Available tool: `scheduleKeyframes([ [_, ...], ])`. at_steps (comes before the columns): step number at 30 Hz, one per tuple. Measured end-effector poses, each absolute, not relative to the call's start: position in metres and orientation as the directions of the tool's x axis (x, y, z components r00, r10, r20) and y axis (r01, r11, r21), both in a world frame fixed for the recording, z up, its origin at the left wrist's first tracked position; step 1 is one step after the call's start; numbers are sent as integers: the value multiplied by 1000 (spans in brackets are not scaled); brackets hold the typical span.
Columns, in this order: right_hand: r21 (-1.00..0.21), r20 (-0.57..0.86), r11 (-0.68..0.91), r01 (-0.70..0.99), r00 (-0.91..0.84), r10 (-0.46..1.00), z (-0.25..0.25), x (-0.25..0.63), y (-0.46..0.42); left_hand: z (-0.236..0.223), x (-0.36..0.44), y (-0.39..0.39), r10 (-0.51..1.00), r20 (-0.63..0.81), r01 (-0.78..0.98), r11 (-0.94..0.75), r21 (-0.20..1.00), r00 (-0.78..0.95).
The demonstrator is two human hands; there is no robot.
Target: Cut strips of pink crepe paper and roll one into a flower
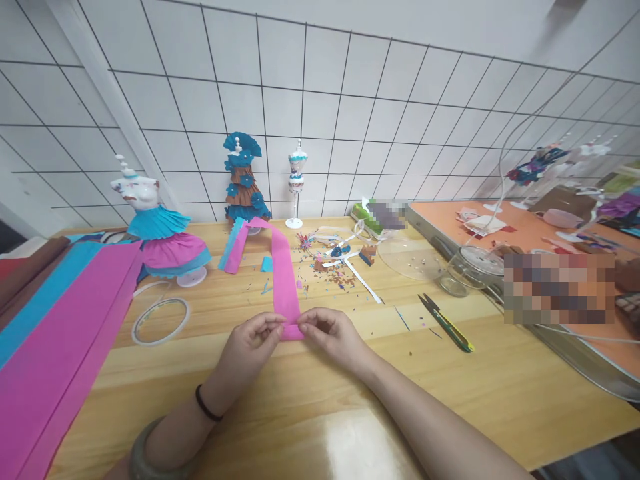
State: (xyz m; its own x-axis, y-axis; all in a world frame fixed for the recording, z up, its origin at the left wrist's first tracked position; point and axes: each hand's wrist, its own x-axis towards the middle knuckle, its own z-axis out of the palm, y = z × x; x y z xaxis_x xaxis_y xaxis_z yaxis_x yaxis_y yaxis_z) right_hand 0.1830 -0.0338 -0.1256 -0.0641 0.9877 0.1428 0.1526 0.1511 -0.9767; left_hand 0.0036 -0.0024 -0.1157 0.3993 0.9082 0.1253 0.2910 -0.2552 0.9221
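Observation:
A long pink crepe-paper strip (pixel 284 273) runs away from me over the table, its near end folded over. My left hand (pixel 257 340) pinches the left side of that fold between thumb and fingers. On the right side, my right hand (pixel 327 333) grips the same fold in a similar pinch. At its far end the strip bends left, beside a short blue-and-pink piece (pixel 234 247). Yellow-handled thread snips (pixel 447 323) lie to the right of my hands. A roll of clear tape (pixel 160 321) rests to the left.
Wide pink, blue and brown paper sheets (pixel 75 320) cover the left side. Dressed mini mannequins (pixel 160 233) and a bare-skirted one (pixel 297 173) stand at the back. Paper scraps (pixel 340 273) litter the middle. A glass jar (pixel 457 270) stands right, by an orange-topped table (pixel 450 217).

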Motion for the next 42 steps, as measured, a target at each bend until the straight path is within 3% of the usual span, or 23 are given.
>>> scheduleKeyframes([
  [14,-968,172,186,169,-91,981,-119,181,-36,-112,4,-3,882,251,421,-419,805,399],
  [21,-971,161,168,169,-55,985,-131,180,-33,-111,5,-3,880,272,388,-425,818,389],
  [33,-906,253,263,333,-72,965,-125,185,-33,-121,3,1,885,234,383,-395,835,402],
  [42,-915,218,237,326,-96,971,-122,185,-35,-121,4,2,886,253,361,-400,843,389],
])
